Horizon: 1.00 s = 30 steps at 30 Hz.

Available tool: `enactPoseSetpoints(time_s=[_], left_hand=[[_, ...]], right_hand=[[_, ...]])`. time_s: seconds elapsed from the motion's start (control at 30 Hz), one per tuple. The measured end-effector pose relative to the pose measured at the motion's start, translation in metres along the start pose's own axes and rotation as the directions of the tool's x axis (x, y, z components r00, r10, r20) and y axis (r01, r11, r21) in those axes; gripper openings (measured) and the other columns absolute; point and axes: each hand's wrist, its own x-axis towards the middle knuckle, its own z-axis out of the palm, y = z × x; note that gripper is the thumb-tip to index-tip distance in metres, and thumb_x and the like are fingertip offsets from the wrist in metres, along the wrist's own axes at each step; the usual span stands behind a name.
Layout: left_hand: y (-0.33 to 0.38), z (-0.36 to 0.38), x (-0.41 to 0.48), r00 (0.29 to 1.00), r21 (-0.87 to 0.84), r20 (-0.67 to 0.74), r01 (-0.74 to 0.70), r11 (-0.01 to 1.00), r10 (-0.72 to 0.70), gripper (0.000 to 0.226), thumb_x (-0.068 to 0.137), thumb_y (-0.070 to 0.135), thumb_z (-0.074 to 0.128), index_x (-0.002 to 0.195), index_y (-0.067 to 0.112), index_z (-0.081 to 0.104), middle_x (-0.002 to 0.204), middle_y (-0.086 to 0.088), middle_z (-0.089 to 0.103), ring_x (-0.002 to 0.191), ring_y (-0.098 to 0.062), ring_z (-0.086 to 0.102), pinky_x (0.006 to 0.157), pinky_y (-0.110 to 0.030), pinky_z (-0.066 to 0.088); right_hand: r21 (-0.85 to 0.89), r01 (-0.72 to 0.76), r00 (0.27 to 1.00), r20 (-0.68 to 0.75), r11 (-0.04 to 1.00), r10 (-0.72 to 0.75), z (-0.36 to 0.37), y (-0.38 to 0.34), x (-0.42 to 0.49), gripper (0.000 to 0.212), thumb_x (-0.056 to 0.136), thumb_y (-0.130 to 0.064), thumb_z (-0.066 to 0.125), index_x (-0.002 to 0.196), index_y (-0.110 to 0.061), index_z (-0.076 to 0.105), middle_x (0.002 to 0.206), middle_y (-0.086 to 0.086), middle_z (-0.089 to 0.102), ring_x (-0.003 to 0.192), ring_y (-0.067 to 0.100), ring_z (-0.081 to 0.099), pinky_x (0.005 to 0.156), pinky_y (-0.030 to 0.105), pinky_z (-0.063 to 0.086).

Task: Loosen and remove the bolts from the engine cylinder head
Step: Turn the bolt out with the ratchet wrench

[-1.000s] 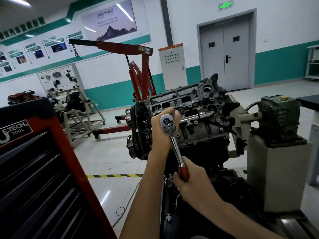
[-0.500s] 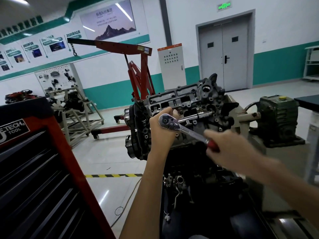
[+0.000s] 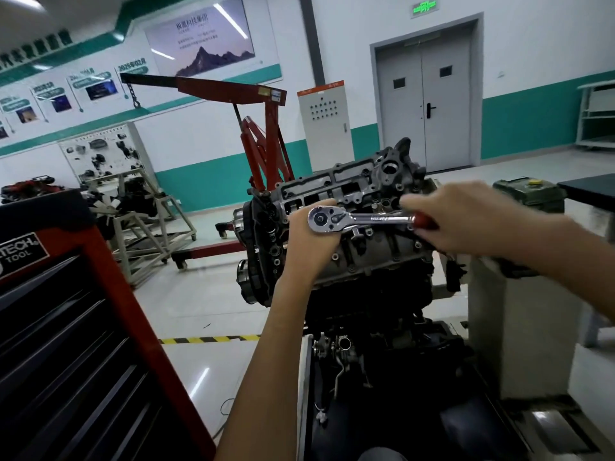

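Workshop floor (image 3: 199, 294) behind; left hand (image 3: 309, 247) grips the ratchet head (image 3: 321, 220), right hand (image 3: 472, 221) the handle (image 3: 423, 221).

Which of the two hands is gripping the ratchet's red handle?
The right hand, wrapped round the red handle of the ratchet; the left hand instead steadies its chrome head against the cylinder head.

The black label (image 3: 21, 251) on the red tool cabinet (image 3: 109, 294) reads "TECH TOOL" (its first letters run off the frame edge). A wall panel (image 3: 131, 63) is headed "2025年02月". The heading on the poster (image 3: 199, 38), the green sign (image 3: 425, 8) over the door (image 3: 426, 94) and the engraving on the ratchet (image 3: 362, 219) are too blurred to read.
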Motion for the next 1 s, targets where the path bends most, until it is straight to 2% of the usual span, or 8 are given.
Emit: enactPoseSetpoints(time_s=[0.1,0.2,0.3,0.4,0.63,0.8,0.9,1.0], left_hand=[[0.0,0.01,-0.008,0.999,-0.048,-0.047,0.014,0.999,-0.016,0.036,0.089,-0.004,0.058,0.057,-0.007,0.042,0.055,-0.022,0.034,0.055,-0.016,0.03,0.053,-0.028,0.024],[-0.006,0.011,-0.01,0.989,-0.099,-0.132,0.055,0.994,-0.068,0.04,0.094,0.003,0.055,0.059,-0.003,0.038,0.056,-0.009,0.03,0.054,-0.011,0.027,0.051,-0.023,0.022],[-0.006,0.016,-0.009,0.982,-0.151,-0.16,0.079,0.985,-0.103,0.043,0.094,0.004,0.056,0.054,0.017,0.044,0.052,0.012,0.035,0.049,-0.003,0.03,0.05,-0.019,0.028],[-0.003,0.02,-0.012,0.96,-0.191,-0.215,0.136,0.972,-0.177,0.044,0.093,0.006,0.057,0.056,0.032,0.059,0.051,0.017,0.053,0.052,0.006,0.05,0.054,-0.011,0.042],[-0.001,0.0,-0.001,1.0,0.007,0.007,-0.027,1.0,0.027,0.049,0.088,-0.006,0.056,0.053,0.019,0.033,0.048,0.011,0.031,0.05,-0.004,0.026,0.051,-0.025,0.023],[-0.002,0.007,-0.003,0.997,-0.067,-0.069,0.024,0.997,-0.029,0.045,0.087,-0.006,0.057,0.053,0.014,0.035,0.05,0.012,0.032,0.049,-0.003,0.027,0.049,-0.019,0.023],[-0.004,0.009,-0.007,0.984,-0.108,-0.162,0.057,0.993,-0.074,0.048,0.093,0.004,0.056,0.055,0.023,0.033,0.048,0.015,0.032,0.048,-0.002,0.027,0.049,-0.014,0.024],[-0.005,0.02,-0.008,0.963,-0.157,-0.242,0.083,0.984,-0.119,0.042,0.093,0.003,0.056,0.058,0.023,0.043,0.049,0.016,0.044,0.049,0.001,0.039,0.051,-0.01,0.033]], right_hand=[[-0.038,-0.083,0.996,-0.041,0.996,0.082,0.0,-0.002,-0.003,0.009,0.084,-0.021,0.054,0.085,-0.024,0.045,0.055,-0.013,0.039,0.048,-0.003,0.039,0.044,0.013,0.023],[0.319,-0.23,0.972,0.019,0.919,0.236,0.047,-0.048,-0.026,0.019,0.083,-0.023,0.054,0.078,-0.028,0.036,0.062,-0.006,0.047,0.052,0.012,0.051,0.048,0.024,0.042],[0.803,-0.271,0.935,0.089,0.531,0.344,0.084,-0.117,-0.036,0.027,0.079,-0.015,0.057,0.065,-0.026,0.038,0.052,-0.006,0.045,0.043,0.015,0.045,0.046,0.027,0.042],[0.944,-0.221,0.924,0.123,0.244,0.361,0.094,-0.146,-0.035,0.034,0.079,-0.005,0.057,0.061,-0.028,0.039,0.044,-0.007,0.043,0.034,0.006,0.04,0.039,0.019,0.035],[0.196,-0.051,0.996,0.084,0.979,0.036,0.021,-0.011,-0.011,0.025,0.086,-0.015,0.055,0.078,-0.033,0.04,0.057,-0.01,0.048,0.045,0.0,0.049,0.039,0.012,0.037],[0.002,-0.05,0.997,-0.051,0.999,0.051,-0.002,0.001,0.004,0.01,0.081,-0.021,0.057,0.082,-0.021,0.047,0.056,-0.014,0.041,0.05,-0.002,0.041,0.05,0.015,0.03],[0.255,-0.21,0.976,-0.004,0.944,0.218,0.046,-0.047,-0.024,0.012,0.083,-0.028,0.054,0.085,-0.024,0.043,0.063,-0.006,0.047,0.058,0.015,0.053,0.057,0.027,0.045],[0.709,-0.307,0.934,0.096,0.634,0.345,0.082,-0.11,-0.035,0.02,0.08,-0.022,0.057,0.073,-0.022,0.038,0.062,0.003,0.052,0.051,0.022,0.053,0.054,0.034,0.05]])
